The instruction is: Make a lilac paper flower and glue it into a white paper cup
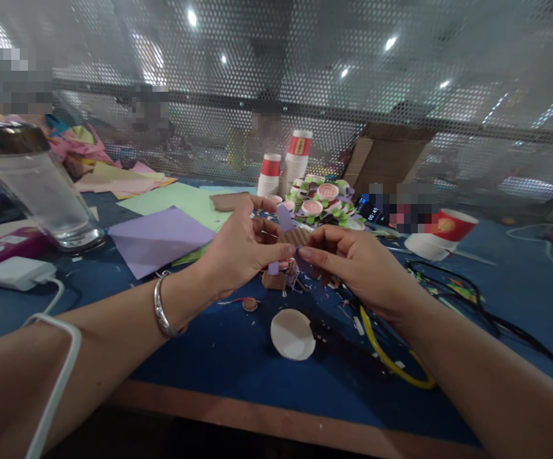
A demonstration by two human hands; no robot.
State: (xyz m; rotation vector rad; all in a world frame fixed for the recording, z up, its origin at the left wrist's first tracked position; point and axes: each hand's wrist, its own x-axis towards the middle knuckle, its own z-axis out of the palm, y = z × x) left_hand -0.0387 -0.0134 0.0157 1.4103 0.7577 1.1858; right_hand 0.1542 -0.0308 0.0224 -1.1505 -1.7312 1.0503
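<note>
My left hand, with a silver bangle on its wrist, pinches a small piece of corrugated cardboard. Purple paper strips stick out above and below that piece. From the other side, the thumb and fingertips of my right hand close on its edge and on a bit of purple paper. Fingers partly hide where the paper and cardboard meet. Below my hands lies a round white paper disc on the blue table. A small brown disc with a thin red wire is left of it.
Purple and green sheets lie left, near a glass bottle. Behind are stacked paper cups and a pile of small paper-cup crafts. Black cables, a yellow cable and a tipped cup stack are right.
</note>
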